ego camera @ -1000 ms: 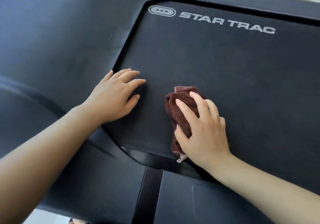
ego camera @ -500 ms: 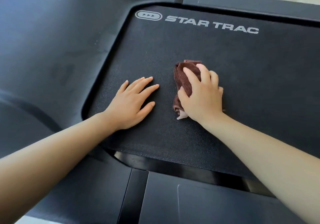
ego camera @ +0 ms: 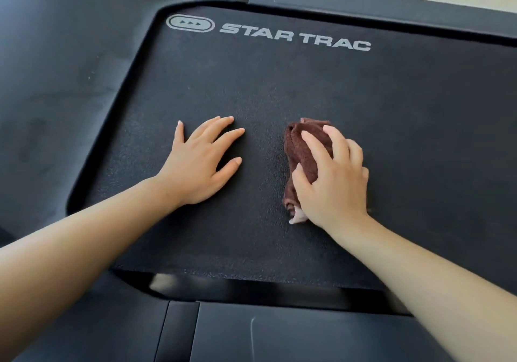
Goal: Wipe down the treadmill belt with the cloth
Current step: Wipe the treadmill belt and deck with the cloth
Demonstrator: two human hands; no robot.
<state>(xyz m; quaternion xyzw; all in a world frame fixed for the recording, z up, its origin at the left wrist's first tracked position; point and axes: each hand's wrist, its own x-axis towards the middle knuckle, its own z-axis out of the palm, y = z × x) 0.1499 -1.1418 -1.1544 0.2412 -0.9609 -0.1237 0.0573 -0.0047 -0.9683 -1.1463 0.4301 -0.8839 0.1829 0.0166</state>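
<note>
The black textured treadmill belt (ego camera: 349, 104) fills the middle of the view, with white "STAR TRAC" lettering near its far edge. A bunched dark brown cloth (ego camera: 300, 149) lies on the belt at centre right. My right hand (ego camera: 334, 177) presses down on the cloth, fingers curled over it, and a pale tag pokes out by the wrist. My left hand (ego camera: 202, 163) lies flat on the belt to the left of the cloth, fingers spread, holding nothing.
A smooth dark side rail (ego camera: 64, 87) runs along the left of the belt. A dark plastic end cover (ego camera: 251, 333) lies at the near edge, and another dark rail (ego camera: 363, 1) crosses the far side. Pale floor shows at the top right.
My right hand slid the cloth away from the near edge, farther up the belt. My left hand moved from the left rim onto the belt, beside the cloth.
</note>
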